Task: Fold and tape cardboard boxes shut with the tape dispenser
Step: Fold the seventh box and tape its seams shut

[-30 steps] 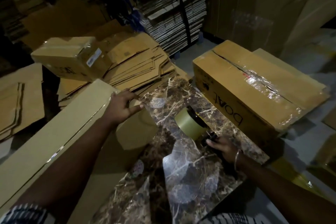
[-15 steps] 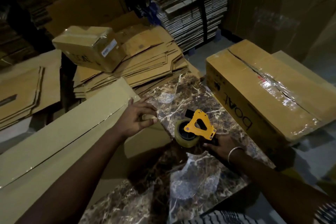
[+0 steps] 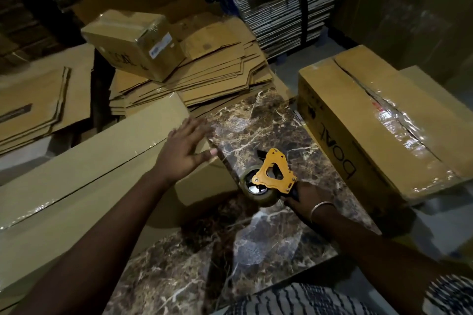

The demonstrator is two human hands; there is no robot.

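Note:
A long cardboard box (image 3: pixel 84 161) lies at the left, its top seam taped. My left hand (image 3: pixel 184 147) is spread with straight fingers over the box's near end, beside the marble slab. My right hand (image 3: pixel 303 199) grips the handle of the yellow tape dispenser (image 3: pixel 271 178), which stands on the dark marble table (image 3: pixel 256 238) with its tape roll toward me. A second box (image 3: pixel 378 125) printed "boAt" lies at the right, its top covered in crinkled clear tape.
A smaller taped box (image 3: pixel 133 43) sits on a pile of flattened cartons (image 3: pixel 204 71) behind the table. More flat cardboard (image 3: pixel 38 100) lies at the far left. Bundled stacks of cardboard sheets (image 3: pixel 281 0) rise at the back. Grey floor shows at the right.
My left hand has opened from a curled grasp on the long box's corner to a flat spread. The dispenser has turned so its yellow side faces up and has come nearer to me.

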